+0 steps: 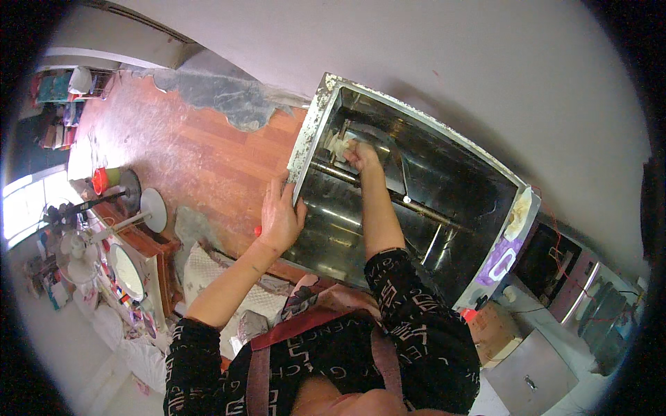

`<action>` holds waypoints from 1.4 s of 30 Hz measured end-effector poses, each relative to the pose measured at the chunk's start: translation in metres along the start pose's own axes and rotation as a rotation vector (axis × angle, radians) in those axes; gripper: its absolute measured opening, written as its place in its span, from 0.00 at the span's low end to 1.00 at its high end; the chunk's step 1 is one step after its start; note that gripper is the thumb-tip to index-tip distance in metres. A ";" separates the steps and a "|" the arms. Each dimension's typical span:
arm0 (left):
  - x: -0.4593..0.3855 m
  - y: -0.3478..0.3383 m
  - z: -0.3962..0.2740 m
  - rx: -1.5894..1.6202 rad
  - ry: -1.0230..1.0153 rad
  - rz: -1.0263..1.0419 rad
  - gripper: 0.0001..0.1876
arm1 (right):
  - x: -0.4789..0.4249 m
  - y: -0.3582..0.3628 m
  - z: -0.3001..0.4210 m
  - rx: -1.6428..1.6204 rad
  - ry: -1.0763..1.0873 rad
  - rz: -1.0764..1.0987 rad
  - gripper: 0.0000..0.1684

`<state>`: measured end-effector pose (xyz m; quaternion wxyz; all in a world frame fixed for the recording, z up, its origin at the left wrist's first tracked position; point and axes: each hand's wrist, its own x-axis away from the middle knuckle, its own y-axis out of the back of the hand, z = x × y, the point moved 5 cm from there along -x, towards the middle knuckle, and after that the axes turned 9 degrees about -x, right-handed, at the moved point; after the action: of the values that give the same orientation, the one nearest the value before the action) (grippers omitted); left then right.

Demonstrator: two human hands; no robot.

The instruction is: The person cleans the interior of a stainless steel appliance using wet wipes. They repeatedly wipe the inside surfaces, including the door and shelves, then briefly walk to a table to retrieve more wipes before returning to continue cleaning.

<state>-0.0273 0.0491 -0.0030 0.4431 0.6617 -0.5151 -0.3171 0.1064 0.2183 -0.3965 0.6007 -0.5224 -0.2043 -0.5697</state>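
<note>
Before me lies a deep stainless steel mixing trough [333,218], apparently a dough mixer, with a worn, flaking white end rim [305,138]. A metal shaft [424,209] runs lengthwise inside it, with a bent metal rod [403,171] attached. My left hand [283,213] grips the lower end of this rim, thumb on the inner side. Deep in the far left corner, my right hand [361,154] is closed on pale, crumpled material [339,145] beside the shaft's end. Whether this is a cloth or dough cannot be told.
A wall [468,78] runs along the trough's far side. At right stand a cardboard box [491,333], a grey metal cabinet [530,366] and loose red wires [559,249]. A standing fan [152,210] and a cluttered table [161,255] are at left, above peeling floor [208,145].
</note>
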 end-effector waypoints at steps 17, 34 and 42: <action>0.005 -0.001 0.001 -0.015 0.013 -0.020 0.16 | 0.027 -0.075 -0.010 0.865 0.451 -0.067 0.13; 0.001 0.002 -0.008 -0.030 0.032 0.017 0.19 | 0.159 -0.082 -0.045 1.782 1.156 -0.224 0.17; 0.004 0.003 -0.003 -0.061 0.029 0.001 0.17 | 0.156 -0.068 -0.041 2.195 1.032 0.091 0.19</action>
<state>-0.0250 0.0463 0.0015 0.4706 0.6521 -0.4991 -0.3227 0.0726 0.1229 -0.2531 0.7541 0.5458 -0.2967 -0.2132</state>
